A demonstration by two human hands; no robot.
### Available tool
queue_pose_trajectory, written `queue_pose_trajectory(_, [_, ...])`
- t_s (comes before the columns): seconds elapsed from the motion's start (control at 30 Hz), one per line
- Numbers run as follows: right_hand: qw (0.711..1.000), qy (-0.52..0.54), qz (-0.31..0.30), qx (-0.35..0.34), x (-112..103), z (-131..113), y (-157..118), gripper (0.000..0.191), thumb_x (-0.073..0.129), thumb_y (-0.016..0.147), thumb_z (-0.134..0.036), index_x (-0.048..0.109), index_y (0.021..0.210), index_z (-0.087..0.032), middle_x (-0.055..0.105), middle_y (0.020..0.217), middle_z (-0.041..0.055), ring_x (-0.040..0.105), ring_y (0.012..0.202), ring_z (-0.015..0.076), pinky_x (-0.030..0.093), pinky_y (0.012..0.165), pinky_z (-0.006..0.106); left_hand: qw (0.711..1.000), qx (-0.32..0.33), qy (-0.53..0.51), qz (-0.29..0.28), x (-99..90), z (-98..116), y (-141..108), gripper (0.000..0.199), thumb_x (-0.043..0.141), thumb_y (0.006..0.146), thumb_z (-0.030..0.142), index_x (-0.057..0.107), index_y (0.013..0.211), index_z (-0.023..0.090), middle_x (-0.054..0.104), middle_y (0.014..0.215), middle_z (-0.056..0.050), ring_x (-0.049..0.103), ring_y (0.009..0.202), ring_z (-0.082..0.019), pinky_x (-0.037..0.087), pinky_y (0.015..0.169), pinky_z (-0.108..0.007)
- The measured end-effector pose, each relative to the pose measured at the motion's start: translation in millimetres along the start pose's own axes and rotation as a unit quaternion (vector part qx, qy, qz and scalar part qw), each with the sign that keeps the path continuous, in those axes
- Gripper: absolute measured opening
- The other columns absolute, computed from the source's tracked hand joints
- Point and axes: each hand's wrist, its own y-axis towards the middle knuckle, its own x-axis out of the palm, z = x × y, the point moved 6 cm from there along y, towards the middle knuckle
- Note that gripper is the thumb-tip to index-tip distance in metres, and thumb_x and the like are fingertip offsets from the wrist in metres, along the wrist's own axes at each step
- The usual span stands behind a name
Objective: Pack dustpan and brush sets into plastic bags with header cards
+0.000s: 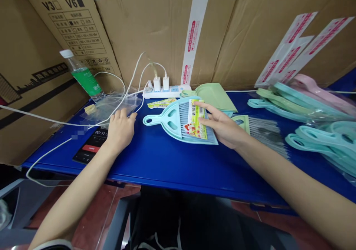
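A light blue dustpan with a matching brush (171, 121) lies on the blue table, handle toward the left. On its bristles rests a yellow and white label card (196, 120). My right hand (219, 125) has its thumb and fingers on the card's right side, apart from one another. My left hand (121, 127) is at the edge of a clear plastic bag (111, 107), fingers bent downward; what they hold, if anything, is hidden. More label cards (161, 102) lie behind the blue set.
Behind are a green dustpan (215, 96) and a power strip (167, 91) with white cables. A green brush (264, 131) and bagged sets (306, 98) lie right. At left are a bottle (86, 80) and a phone (91, 146). Cardboard boxes (155, 27) wall the back.
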Motion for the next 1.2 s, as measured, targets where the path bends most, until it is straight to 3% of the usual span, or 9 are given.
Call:
queue_pose_trajectory(0.13, [1.0, 0.003, -0.009, -0.011, -0.4, 0.7, 0.7, 0.064, 0.048, 0.09, -0.019, 0.032, 0.15, -0.032, 0.07, 0.121, 0.0082, 0.072, 0.095, 0.0242, 0.061, 0.083, 0.046, 0.998, 0.004, 0.044, -0.039, 8.9, -2.1, -2.2, 0.044, 0.032, 0.086, 0.009, 0.07, 0.108, 0.012, 0.066, 0.116, -0.023, 0.064, 0.101, -0.036, 0.048, 0.082, -0.047])
queue_pose_trajectory(0.27, [1.0, 0.012, -0.006, -0.011, 0.6, 1.6, 0.7, 0.064, 0.048, 0.09, -0.018, 0.032, 0.151, -0.033, 0.072, 0.117, 0.0072, 0.073, 0.093, 0.0241, 0.062, 0.081, 0.045, 0.999, 0.003, 0.022, -0.037, 9.1, -2.4, -1.7, 0.042, 0.031, 0.086, 0.009, 0.07, 0.102, 0.009, 0.069, 0.104, -0.022, 0.067, 0.094, -0.034, 0.047, 0.082, -0.046])
queue_pose_trajectory(0.43, [1.0, 0.013, 0.015, 0.008, -2.0, 2.1, 0.7, 0.065, 0.044, 0.092, -0.016, 0.027, 0.152, -0.03, 0.07, 0.12, 0.0085, 0.072, 0.096, 0.0244, 0.062, 0.082, 0.045, 0.999, -0.009, 0.012, -0.038, 4.2, -1.6, -0.6, 0.04, 0.03, 0.091, 0.016, 0.068, 0.102, 0.007, 0.066, 0.106, -0.023, 0.068, 0.09, -0.033, 0.049, 0.075, -0.043])
queue_pose_trajectory(0.53, [1.0, 0.016, 0.02, 0.006, -5.4, 0.9, 1.0, 0.066, 0.048, 0.091, -0.019, 0.028, 0.152, -0.031, 0.068, 0.125, 0.0094, 0.071, 0.1, 0.0261, 0.062, 0.082, 0.046, 1.0, -0.007, 0.022, -0.017, -2.3, 0.4, -0.7, 0.04, 0.031, 0.092, 0.019, 0.069, 0.097, 0.01, 0.066, 0.104, -0.02, 0.069, 0.086, -0.031, 0.05, 0.068, -0.039])
queue_pose_trajectory(0.7, [0.999, 0.025, 0.028, -0.023, -12.3, -2.3, 2.1, 0.065, 0.05, 0.09, -0.021, 0.03, 0.151, -0.032, 0.067, 0.127, 0.0083, 0.069, 0.106, 0.0269, 0.062, 0.081, 0.047, 0.999, -0.007, 0.049, -0.012, -9.6, 0.4, -1.7, 0.04, 0.032, 0.084, 0.007, 0.071, 0.092, 0.013, 0.065, 0.098, -0.017, 0.067, 0.081, -0.027, 0.047, 0.054, -0.034])
queue_pose_trajectory(0.87, [0.999, -0.01, 0.029, -0.04, -13.4, -4.8, 2.2, 0.064, 0.047, 0.091, -0.022, 0.03, 0.151, -0.032, 0.067, 0.127, 0.0084, 0.069, 0.105, 0.0274, 0.062, 0.081, 0.047, 0.999, -0.007, 0.049, -0.017, -14.3, -0.4, -3.0, 0.041, 0.033, 0.08, 0.002, 0.07, 0.091, 0.016, 0.064, 0.087, -0.014, 0.066, 0.085, -0.027, 0.047, 0.053, -0.032])
queue_pose_trajectory(1.0, [0.998, -0.024, 0.041, -0.042, -14.3, -6.9, 1.7, 0.065, 0.047, 0.09, -0.023, 0.029, 0.152, -0.03, 0.068, 0.125, 0.0095, 0.07, 0.103, 0.0276, 0.061, 0.083, 0.048, 1.0, -0.009, 0.028, -0.007, -15.8, 3.0, -2.9, 0.047, 0.031, 0.081, 0.001, 0.065, 0.109, 0.018, 0.064, 0.093, -0.013, 0.063, 0.092, -0.028, 0.049, 0.056, -0.031])
queue_pose_trajectory(1.1, [0.997, -0.007, 0.053, -0.051, -18.8, -11.9, 0.6, 0.066, 0.048, 0.089, -0.022, 0.028, 0.152, -0.03, 0.068, 0.124, 0.0092, 0.07, 0.102, 0.0279, 0.06, 0.084, 0.051, 1.0, 0.01, 0.003, 0.008, -16.5, 9.3, -1.9, 0.056, 0.031, 0.081, 0.0, 0.051, 0.132, 0.013, 0.064, 0.104, -0.015, 0.06, 0.101, -0.028, 0.053, 0.068, -0.033])
queue_pose_trajectory(1.2, [0.995, 0.0, 0.081, -0.059, -28.6, -18.7, -1.4, 0.065, 0.05, 0.087, -0.02, 0.032, 0.149, -0.031, 0.065, 0.13, 0.0086, 0.069, 0.106, 0.0277, 0.059, 0.086, 0.05, 0.998, 0.067, -0.015, 0.01, -15.3, 19.1, -2.0, 0.053, 0.032, 0.083, 0.002, 0.051, 0.132, 0.008, 0.062, 0.105, -0.017, 0.058, 0.105, -0.03, 0.053, 0.08, -0.037])
